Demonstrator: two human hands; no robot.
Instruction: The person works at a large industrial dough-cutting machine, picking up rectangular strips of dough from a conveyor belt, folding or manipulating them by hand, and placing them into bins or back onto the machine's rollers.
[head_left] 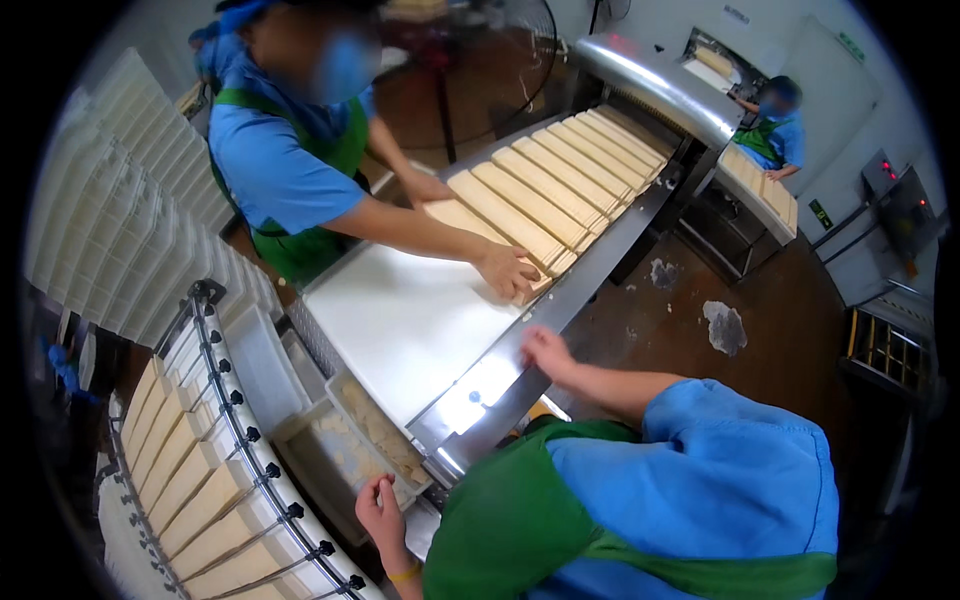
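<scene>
My right hand (545, 350) rests on the steel side rail (520, 375) of a conveyor with a white belt (400, 320), holding nothing. My left hand (381, 512), with a yellow band at the wrist, hangs with curled fingers at the near corner of a grey plastic bin (300, 440) that holds pale dough scraps (375, 432); whether it grips the rim is unclear. Long pale dough strips (560, 180) lie side by side on the belt. Across the belt a co-worker's hand (505, 272) presses on the nearest strips.
A roller rack (215, 470) at lower left carries more pale strips. Stacked white trays (130, 200) stand at the left. A steel machine hood (655, 85) covers the belt's far end, where another person (775, 130) works. The brown floor (760, 330) has white patches.
</scene>
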